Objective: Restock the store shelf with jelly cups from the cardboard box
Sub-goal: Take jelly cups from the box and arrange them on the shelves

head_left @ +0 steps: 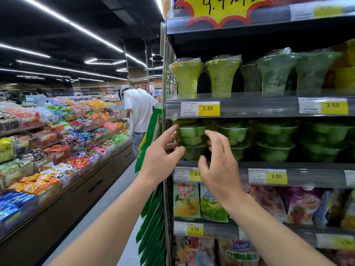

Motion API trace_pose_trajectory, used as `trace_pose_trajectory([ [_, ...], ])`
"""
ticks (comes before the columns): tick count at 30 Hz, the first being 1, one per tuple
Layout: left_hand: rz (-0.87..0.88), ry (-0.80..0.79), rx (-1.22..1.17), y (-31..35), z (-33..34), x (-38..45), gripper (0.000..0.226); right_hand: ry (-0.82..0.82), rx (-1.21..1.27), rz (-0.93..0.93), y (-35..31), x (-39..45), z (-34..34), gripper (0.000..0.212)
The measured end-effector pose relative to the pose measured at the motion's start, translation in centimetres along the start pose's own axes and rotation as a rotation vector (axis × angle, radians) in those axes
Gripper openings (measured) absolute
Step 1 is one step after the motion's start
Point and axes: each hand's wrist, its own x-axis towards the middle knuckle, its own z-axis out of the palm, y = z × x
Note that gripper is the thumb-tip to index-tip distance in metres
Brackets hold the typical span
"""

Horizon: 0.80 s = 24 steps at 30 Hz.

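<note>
Jelly cups [192,143], green and stacked two high, sat at the far left end of the store shelf [269,166], w/ both bare hands closing in on the stack from either side. Left hand [159,152] had fingers spread and lightly bent, tips touching or just beside the cups' left wall; right hand [219,166] was cupped wide at the stack's right side, thumb low near the shelf lip, apparently not clamped on anything (contact pts partly hidden by the fingers themselves). Neither hand held a cup clear of the shelf. More green stacks [276,143] stood just beside, to the right. Taller flared cups [187,77] filled the tier above, over a yellow 2.50 price tag [208,108]. Cardboard box was not in view.

Judged from this moment, the step was squaring the stack. Doing it well likely meant even pressure from both sides, keeping the top cup centred on the lower one, and seating the pair back from the edge.

A person in a white shirt [139,110] stood down the aisle by the candy bins [57,143].
</note>
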Motion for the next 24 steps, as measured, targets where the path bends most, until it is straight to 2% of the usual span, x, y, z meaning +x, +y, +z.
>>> trace_pose_trajectory([
  [5,-0.026,-0.019,-0.083,0.1,0.1,0.3,0.062,-0.204,-0.101,0.05,0.5,-1.0,0.7,0.068],
  [15,0.001,-0.104,0.008,-0.7,0.5,1.3,0.069,-0.345,-0.152,0.061,1.3,-0.3,0.0,0.072],
  [18,0.066,-0.022,0.064,-0.9,0.8,0.4,0.067,-0.246,-0.139,-0.006,1.5,-0.2,-0.7,0.062],
  [21,0.236,0.152,0.286,-1.7,1.5,-0.6,0.054,-0.051,-0.23,-0.189,1.6,0.4,-1.5,0.047],
  [24,0.377,0.186,0.51,-2.9,2.3,-0.2,0.043,0.067,-0.371,-0.381,1.6,2.3,-2.1,0.039],
])
